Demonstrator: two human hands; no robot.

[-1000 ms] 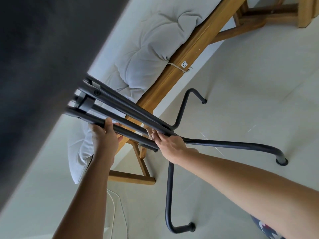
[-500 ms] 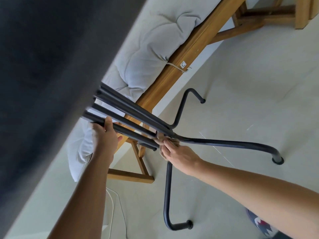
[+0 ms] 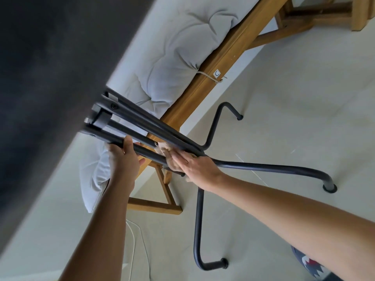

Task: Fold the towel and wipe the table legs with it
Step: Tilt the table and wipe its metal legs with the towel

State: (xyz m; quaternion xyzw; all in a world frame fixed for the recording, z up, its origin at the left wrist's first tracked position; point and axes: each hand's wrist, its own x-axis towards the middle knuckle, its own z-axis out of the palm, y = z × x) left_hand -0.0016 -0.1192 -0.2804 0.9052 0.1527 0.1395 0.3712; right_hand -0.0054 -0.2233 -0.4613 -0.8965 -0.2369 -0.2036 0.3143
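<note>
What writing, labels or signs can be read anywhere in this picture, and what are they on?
"C": a single curved mark, perhaps a letter or a logo, on the small white sticker stuck to the wooden bench rail.
Nothing else carries readable text; the patterned fabric at the lower right shows shapes only, no words.

A pale tiled floor (image 3: 284,122) carries a golden-brown wooden bench (image 3: 213,78) with a tufted grey cushion (image 3: 182,43) tied on top.
</note>
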